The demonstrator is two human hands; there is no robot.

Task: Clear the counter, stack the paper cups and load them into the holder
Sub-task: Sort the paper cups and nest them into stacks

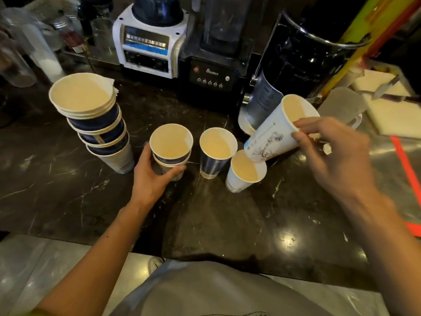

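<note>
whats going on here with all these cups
A person is gathering paper cups on a dark marble counter. The left hand grips a short stack of cups, while the right hand holds a white cup tilted by its rim above another white cup. A single blue cup stands between them, and a taller leaning stack stands at the left.

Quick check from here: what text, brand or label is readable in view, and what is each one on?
"Blenders": control panel of the black blender base.
White blender base: blue label with a line of Chinese characters, too blurred to read.
White paper cup in the right hand: drawing with tiny print, unreadable.
</note>
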